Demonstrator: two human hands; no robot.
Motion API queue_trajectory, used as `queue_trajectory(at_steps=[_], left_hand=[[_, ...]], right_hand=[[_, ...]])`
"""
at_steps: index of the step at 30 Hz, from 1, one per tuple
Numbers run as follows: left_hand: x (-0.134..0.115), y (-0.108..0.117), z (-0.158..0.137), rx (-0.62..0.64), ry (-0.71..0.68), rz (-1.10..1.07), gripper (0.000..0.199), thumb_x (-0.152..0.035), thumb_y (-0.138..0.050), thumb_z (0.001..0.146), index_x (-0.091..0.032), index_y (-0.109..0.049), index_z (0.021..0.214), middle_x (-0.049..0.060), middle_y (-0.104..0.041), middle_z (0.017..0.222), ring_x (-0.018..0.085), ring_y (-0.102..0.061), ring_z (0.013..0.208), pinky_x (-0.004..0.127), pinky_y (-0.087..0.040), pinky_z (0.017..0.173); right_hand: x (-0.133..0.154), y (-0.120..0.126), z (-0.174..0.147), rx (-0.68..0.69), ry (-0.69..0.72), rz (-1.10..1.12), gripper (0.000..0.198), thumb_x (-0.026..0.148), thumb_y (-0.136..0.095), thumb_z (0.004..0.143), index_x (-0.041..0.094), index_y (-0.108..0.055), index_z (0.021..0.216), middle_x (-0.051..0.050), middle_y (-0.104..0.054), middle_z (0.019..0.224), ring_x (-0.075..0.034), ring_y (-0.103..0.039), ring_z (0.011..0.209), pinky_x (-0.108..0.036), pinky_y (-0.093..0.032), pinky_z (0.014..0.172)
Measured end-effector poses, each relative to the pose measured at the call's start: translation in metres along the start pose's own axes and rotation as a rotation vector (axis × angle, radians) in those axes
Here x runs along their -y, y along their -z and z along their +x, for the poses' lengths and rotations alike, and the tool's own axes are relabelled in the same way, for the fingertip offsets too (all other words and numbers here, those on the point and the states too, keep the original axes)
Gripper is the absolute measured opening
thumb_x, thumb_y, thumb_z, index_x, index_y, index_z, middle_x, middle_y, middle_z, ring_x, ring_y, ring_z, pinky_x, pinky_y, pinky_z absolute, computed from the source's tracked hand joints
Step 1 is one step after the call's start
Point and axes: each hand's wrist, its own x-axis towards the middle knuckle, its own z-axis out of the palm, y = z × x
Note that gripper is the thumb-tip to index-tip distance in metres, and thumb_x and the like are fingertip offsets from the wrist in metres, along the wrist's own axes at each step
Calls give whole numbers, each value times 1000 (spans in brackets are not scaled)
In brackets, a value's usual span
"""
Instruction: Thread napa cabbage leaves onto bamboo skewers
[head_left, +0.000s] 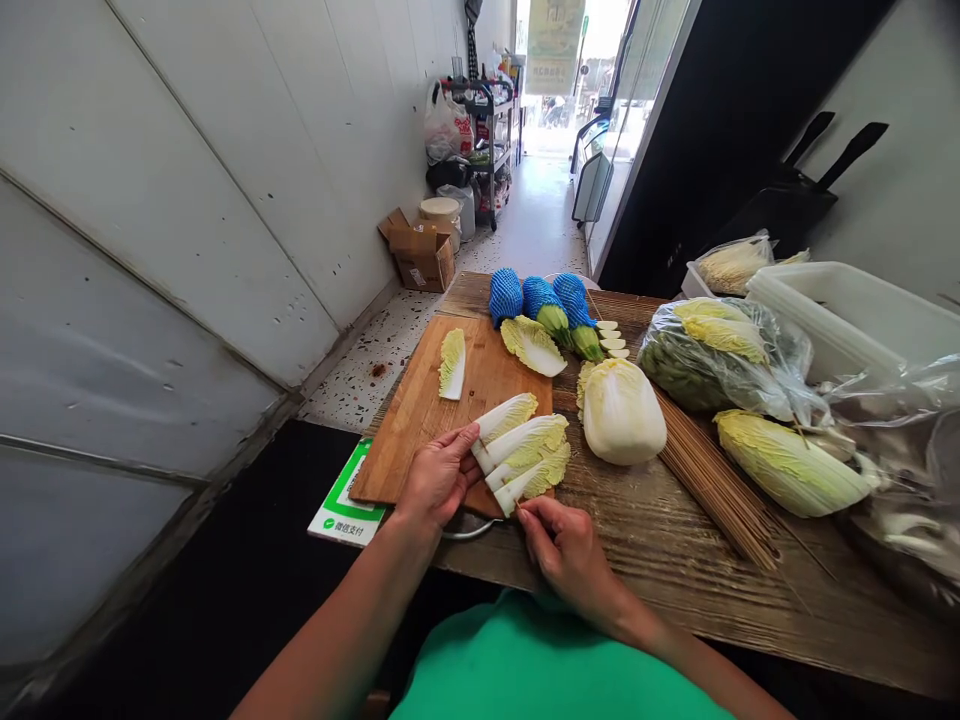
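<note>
Several pale napa cabbage leaf strips (pixel 521 440) lie side by side in a fan above the near edge of the wooden cutting board (pixel 409 425). My left hand (pixel 436 478) is closed on their white stem ends, thumb on top. My right hand (pixel 562 540) pinches the near end of a thin bamboo skewer (pixel 517 507) at the lowest strip; most of the skewer is hidden by the leaves. One narrow leaf piece (pixel 452 365) lies apart on the board, and a larger curled leaf (pixel 532 345) rests at its far right corner. Right of the board sits a cabbage head (pixel 624 412).
Zucchini in blue foam nets (pixel 541 300) and white slices (pixel 613 338) are at the table's far side. A bundle of skewers (pixel 716 480), half a cabbage (pixel 795 462), bagged greens (pixel 712 350) and a white plastic bin (pixel 862 310) stand right. A green-and-white sign (pixel 349 500) pokes out under the board.
</note>
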Motion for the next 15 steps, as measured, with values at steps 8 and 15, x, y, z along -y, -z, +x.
queue_trajectory(at_steps=[8,15], left_hand=[[3,3,-9,210,-9,-61,36,-23,-58,83,-13,-56,117,14,-67,107,25,-63,99,41,-51,88],[4,-14,-34,189,-39,-5,51,-11,-53,82,-20,-45,132,9,-64,115,26,-59,107,39,-50,91]], right_hand=[[1,-1,1,-29,-9,74,26,31,-43,88,16,-61,77,0,-56,55,-12,-48,50,-22,-36,49],[8,12,-7,-31,63,-127,10,24,-56,78,17,-63,80,-1,-63,64,-13,-55,55,-21,-38,52]])
